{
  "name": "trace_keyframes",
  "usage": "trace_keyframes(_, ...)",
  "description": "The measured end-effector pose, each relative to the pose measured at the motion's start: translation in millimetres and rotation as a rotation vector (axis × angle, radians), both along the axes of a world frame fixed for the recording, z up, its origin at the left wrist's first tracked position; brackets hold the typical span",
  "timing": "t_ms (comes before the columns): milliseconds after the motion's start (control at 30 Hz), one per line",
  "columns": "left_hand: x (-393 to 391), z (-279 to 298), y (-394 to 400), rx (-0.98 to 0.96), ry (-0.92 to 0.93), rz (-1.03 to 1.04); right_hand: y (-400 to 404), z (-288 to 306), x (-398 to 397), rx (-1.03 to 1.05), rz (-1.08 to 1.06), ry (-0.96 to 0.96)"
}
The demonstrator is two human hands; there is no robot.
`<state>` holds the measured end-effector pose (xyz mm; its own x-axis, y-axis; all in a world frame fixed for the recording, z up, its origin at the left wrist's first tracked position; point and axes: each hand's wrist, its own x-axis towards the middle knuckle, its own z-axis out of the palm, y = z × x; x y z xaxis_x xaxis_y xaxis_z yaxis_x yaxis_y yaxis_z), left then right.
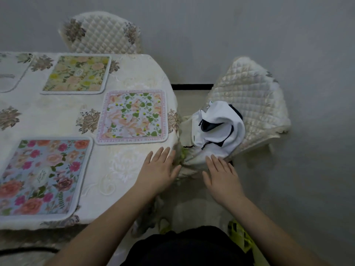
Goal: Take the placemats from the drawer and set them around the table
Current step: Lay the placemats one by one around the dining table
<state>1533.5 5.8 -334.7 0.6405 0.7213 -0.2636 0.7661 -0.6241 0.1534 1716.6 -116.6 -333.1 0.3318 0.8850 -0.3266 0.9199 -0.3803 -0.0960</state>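
Note:
Three floral placemats lie flat on the table (pixel 123 173), which has a cream embroidered cloth. A blue placemat with pink roses (pixel 41 178) sits at the near left. A white placemat with a pink text border (pixel 133 117) lies near the table's right end. A yellow-green placemat (pixel 77 73) lies at the far edge. A pale grey placemat (pixel 8 73) is cut off at the far left. My left hand (pixel 158 169) hovers flat, fingers straight, over the table's right corner. My right hand (pixel 221 174) is held flat off the table, over the chair seat. Both hold nothing.
A quilted cream chair (pixel 253 100) stands at the table's right end with a white and black garment (pixel 217 129) heaped on its seat. Another quilted chair (pixel 101 33) stands behind the far edge. A grey wall runs behind. A yellow-green object (pixel 240 237) lies on the floor.

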Motion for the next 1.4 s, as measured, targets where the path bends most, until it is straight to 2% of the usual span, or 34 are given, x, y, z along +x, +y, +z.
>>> trace_keyframes(367,18,8,-94,-0.026,0.034,-0.026,-96,4,12,0.020,-0.069,0.079)
trace_keyframes(667,-6,17,-165,0.143,-0.015,-0.005,-148,13,-8,-0.004,-0.048,0.066)
trace_keyframes(1000,-75,19,-177,0.092,0.003,0.052,-158,23,-86,0.006,-0.065,0.041)
trace_keyframes(1200,-114,49,-170,0.033,-0.050,0.117,-147,46,-144,0.049,-0.070,0.015)
trace_keyframes(1400,-128,80,-165,0.104,-0.093,0.086,-137,75,-168,0.110,-0.092,-0.038)
